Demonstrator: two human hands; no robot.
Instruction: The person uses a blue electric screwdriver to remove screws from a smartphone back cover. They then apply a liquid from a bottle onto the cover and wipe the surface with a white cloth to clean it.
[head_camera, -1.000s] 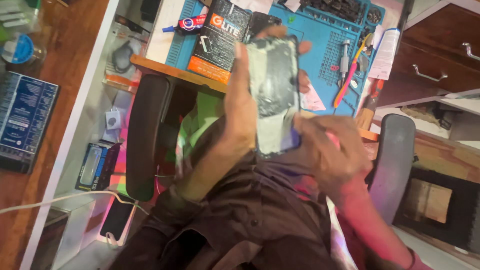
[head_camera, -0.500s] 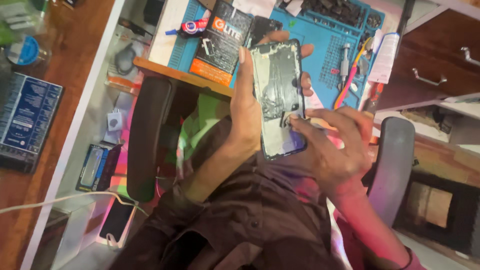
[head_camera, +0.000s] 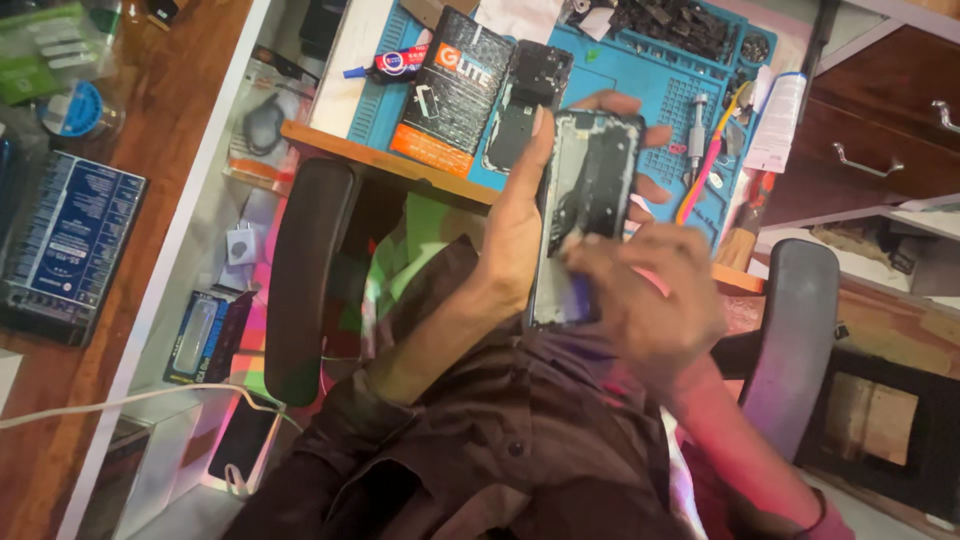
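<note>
Phone frame (head_camera: 585, 200) held up over my lap, in front of the blue work mat (head_camera: 640, 80).

My left hand (head_camera: 515, 235) is wrapped around its left edge, thumb up the side, fingers curled behind. My right hand (head_camera: 650, 300) is closed over the lower end; I cannot tell what its blurred fingertips pinch. A black-and-orange box (head_camera: 445, 95) lies on the mat.

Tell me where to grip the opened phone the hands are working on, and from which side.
Grip the opened phone by its long edges, wrapping round from behind as the left hand does. Its open face shows bare internals and the right hand works its lower end, so leave both free.
</note>
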